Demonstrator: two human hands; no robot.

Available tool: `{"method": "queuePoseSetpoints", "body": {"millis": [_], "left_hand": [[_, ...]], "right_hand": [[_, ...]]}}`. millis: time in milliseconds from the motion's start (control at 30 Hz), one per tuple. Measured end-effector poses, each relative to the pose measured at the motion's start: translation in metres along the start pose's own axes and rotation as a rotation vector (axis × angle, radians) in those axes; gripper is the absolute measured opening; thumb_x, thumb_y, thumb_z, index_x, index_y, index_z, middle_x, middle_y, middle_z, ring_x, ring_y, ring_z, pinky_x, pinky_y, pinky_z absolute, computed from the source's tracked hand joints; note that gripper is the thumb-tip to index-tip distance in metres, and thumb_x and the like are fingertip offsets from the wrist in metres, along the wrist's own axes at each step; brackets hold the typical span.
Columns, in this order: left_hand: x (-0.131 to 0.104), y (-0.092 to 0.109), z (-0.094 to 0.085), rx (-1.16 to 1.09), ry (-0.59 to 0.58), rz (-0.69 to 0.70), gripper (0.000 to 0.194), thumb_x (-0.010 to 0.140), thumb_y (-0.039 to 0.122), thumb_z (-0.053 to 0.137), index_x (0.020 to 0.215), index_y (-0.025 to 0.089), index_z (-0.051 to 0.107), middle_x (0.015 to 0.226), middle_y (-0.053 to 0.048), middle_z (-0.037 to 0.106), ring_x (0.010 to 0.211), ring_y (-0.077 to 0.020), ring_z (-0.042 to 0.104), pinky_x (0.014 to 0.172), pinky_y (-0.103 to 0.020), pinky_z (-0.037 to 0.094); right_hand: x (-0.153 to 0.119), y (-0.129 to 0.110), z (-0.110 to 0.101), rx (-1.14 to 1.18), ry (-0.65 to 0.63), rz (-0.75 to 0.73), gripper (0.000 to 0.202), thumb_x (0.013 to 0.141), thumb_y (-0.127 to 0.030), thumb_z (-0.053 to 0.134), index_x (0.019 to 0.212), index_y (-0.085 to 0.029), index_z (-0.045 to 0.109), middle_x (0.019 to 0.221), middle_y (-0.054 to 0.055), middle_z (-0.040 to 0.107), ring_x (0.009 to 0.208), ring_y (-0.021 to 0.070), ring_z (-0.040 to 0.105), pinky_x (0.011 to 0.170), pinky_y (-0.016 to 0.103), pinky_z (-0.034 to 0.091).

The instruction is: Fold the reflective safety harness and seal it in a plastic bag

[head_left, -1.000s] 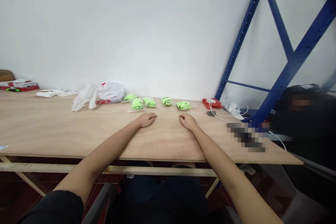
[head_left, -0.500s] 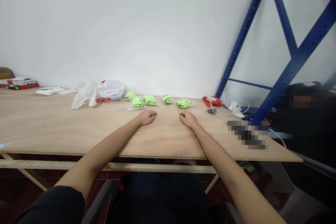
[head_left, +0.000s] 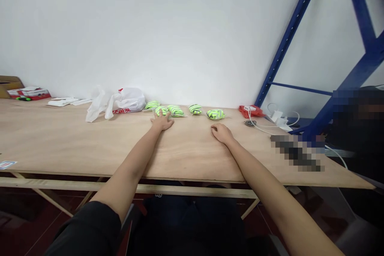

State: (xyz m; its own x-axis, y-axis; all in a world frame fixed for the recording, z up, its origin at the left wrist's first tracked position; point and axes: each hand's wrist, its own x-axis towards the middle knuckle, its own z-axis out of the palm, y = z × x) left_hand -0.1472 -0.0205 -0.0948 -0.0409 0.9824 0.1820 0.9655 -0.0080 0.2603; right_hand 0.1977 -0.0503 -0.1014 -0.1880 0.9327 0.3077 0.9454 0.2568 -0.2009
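My left hand [head_left: 162, 121] has its fingers spread over the front edge of a neon-yellow striped bundle [head_left: 161, 110] in clear plastic. The fingertips overlap it; whether they press on it I cannot tell. Just right of that lies a second such bundle [head_left: 175, 111], and behind it, to the left, another bundle [head_left: 152, 105]. Further right are two more, a small bundle [head_left: 195, 109] and a wider bundle [head_left: 215, 114]. My right hand [head_left: 221, 133] rests on the wooden table [head_left: 186, 152] in front of the wider bundle, its fingers curled in with nothing visible in them.
A white plastic bag [head_left: 130, 100] with red print and white papers [head_left: 64, 101] lie left, beyond them a red-and-white box [head_left: 37, 94]. Right are a red pouch [head_left: 251, 111], a white cable [head_left: 271, 133], a blurred dark object [head_left: 295, 153] and a blue metal rack [head_left: 288, 34]. A person [head_left: 360, 128] is at the right.
My left hand has moved forward from the bare tabletop to the front bundle, and its fingers have spread. My right hand stays curled on the table. The view has shifted slightly.
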Motion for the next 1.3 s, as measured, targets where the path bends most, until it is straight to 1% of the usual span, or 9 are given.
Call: {"method": "queuePoseSetpoints", "body": {"millis": [133, 400, 600, 767, 867, 967, 1067, 1167, 1300], "left_hand": [[0.013, 0.007, 0.004, 0.012, -0.03, 0.052, 0.075, 0.085, 0.074, 0.039, 0.15, 0.037, 0.042, 0.168, -0.009, 0.011, 0.143, -0.0588, 0.013, 0.103, -0.077, 0.023], [0.032, 0.022, 0.013, 0.102, 0.005, 0.143, 0.073, 0.089, 0.074, 0.031, 0.147, 0.032, 0.048, 0.167, -0.01, 0.014, 0.143, -0.0588, 0.013, 0.108, -0.076, 0.002], [0.052, 0.024, 0.021, 0.177, 0.006, 0.118, 0.072, 0.093, 0.071, 0.02, 0.151, 0.033, 0.041, 0.167, -0.011, 0.012, 0.146, -0.0533, 0.013, 0.111, -0.073, 0.001], [0.064, 0.036, 0.025, 0.152, 0.029, 0.068, 0.087, 0.085, 0.083, 0.026, 0.155, 0.032, 0.034, 0.167, -0.013, 0.011, 0.147, -0.0547, 0.005, 0.109, -0.076, 0.001], [0.072, 0.043, 0.029, 0.105, 0.074, 0.044, 0.079, 0.089, 0.079, 0.024, 0.155, 0.036, 0.031, 0.168, -0.01, 0.006, 0.148, -0.0536, 0.003, 0.107, -0.078, 0.007], [0.082, 0.043, 0.031, 0.069, 0.085, 0.078, 0.068, 0.094, 0.071, 0.022, 0.154, 0.04, 0.034, 0.168, -0.007, 0.008, 0.149, -0.0511, 0.004, 0.108, -0.077, 0.011], [0.091, 0.039, 0.033, 0.055, 0.058, 0.125, 0.064, 0.096, 0.068, 0.022, 0.153, 0.042, 0.035, 0.167, -0.006, 0.013, 0.149, -0.05, 0.005, 0.108, -0.076, 0.014], [0.099, 0.036, 0.034, 0.055, 0.056, 0.147, 0.063, 0.097, 0.067, 0.023, 0.153, 0.042, 0.035, 0.166, -0.007, 0.018, 0.149, -0.0491, 0.005, 0.11, -0.075, 0.014], [0.107, 0.036, 0.036, 0.06, 0.067, 0.141, 0.062, 0.097, 0.065, 0.025, 0.153, 0.04, 0.035, 0.165, -0.008, 0.021, 0.149, -0.0488, 0.008, 0.11, -0.075, 0.013]], "right_hand": [[-0.001, 0.0, 0.0, -0.009, 0.003, -0.006, 0.027, 0.094, -0.023, 0.05, 0.109, -0.02, 0.072, 0.121, 0.009, 0.07, 0.113, 0.0239, 0.061, 0.092, 0.03, 0.043], [0.01, 0.006, -0.006, -0.16, -0.004, -0.048, 0.03, 0.094, -0.024, 0.047, 0.114, -0.019, 0.069, 0.123, 0.013, 0.067, 0.114, 0.028, 0.057, 0.095, 0.035, 0.043], [0.038, 0.04, -0.017, -0.284, 0.163, -0.005, 0.06, 0.086, -0.019, 0.052, 0.144, -0.013, 0.041, 0.145, 0.021, 0.047, 0.126, 0.0369, 0.047, 0.1, 0.05, 0.042], [0.065, 0.05, -0.016, -0.281, 0.023, -0.018, 0.078, 0.076, -0.018, 0.059, 0.15, -0.014, 0.033, 0.157, 0.021, 0.033, 0.138, 0.0378, 0.038, 0.108, 0.053, 0.038], [0.083, 0.045, -0.012, -0.282, -0.025, -0.093, 0.082, 0.076, -0.017, 0.058, 0.152, -0.016, 0.031, 0.161, 0.018, 0.03, 0.143, 0.0364, 0.032, 0.112, 0.053, 0.033], [0.1, 0.038, -0.011, -0.257, -0.13, -0.095, 0.078, 0.078, -0.017, 0.056, 0.153, -0.021, 0.034, 0.16, 0.014, 0.034, 0.14, 0.0355, 0.038, 0.108, 0.05, 0.038], [0.114, 0.03, -0.013, -0.319, -0.198, -0.039, 0.065, 0.083, -0.019, 0.054, 0.147, -0.025, 0.045, 0.148, 0.015, 0.05, 0.129, 0.0371, 0.048, 0.099, 0.05, 0.044], [0.128, 0.022, -0.011, -0.42, -0.136, 0.088, 0.048, 0.089, -0.028, 0.052, 0.136, -0.018, 0.056, 0.134, 0.022, 0.058, 0.124, 0.0395, 0.05, 0.094, 0.052, 0.043], [0.15, 0.013, -0.006, -0.364, -0.208, 0.234, 0.053, 0.088, -0.037, 0.056, 0.136, -0.013, 0.054, 0.135, 0.023, 0.057, 0.126, 0.0397, 0.049, 0.097, 0.051, 0.04]]}}
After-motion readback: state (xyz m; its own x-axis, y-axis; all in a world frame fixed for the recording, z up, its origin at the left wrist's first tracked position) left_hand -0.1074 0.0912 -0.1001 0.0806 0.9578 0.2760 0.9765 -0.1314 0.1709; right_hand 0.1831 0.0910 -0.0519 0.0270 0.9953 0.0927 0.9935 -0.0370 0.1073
